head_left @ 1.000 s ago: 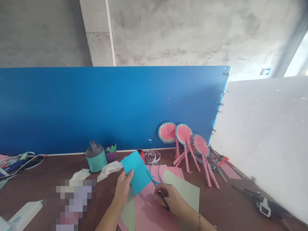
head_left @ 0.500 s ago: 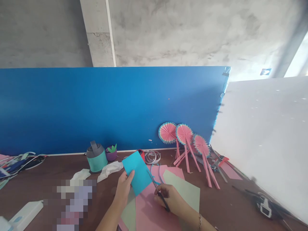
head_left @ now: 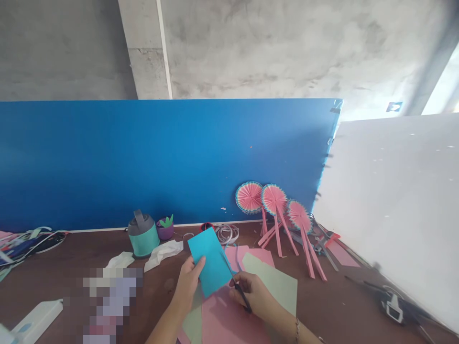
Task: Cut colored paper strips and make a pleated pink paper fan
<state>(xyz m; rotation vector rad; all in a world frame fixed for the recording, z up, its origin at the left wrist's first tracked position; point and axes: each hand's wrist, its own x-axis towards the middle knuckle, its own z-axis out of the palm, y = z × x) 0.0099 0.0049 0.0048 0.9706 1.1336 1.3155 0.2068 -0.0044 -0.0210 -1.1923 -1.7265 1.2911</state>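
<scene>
Scissors (head_left: 234,282), gripped in closed right hand (head_left: 256,296), now meeting teal card (head_left: 211,260) shifted rightward, pinched by left hand (head_left: 188,282).

Turquoise paper (head_left: 211,260), pink fans (head_left: 274,199)

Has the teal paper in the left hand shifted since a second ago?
Yes. The teal paper has shifted slightly right, away from the teal container; the left hand pinches it, and the right hand holds scissors at its edge.
</scene>
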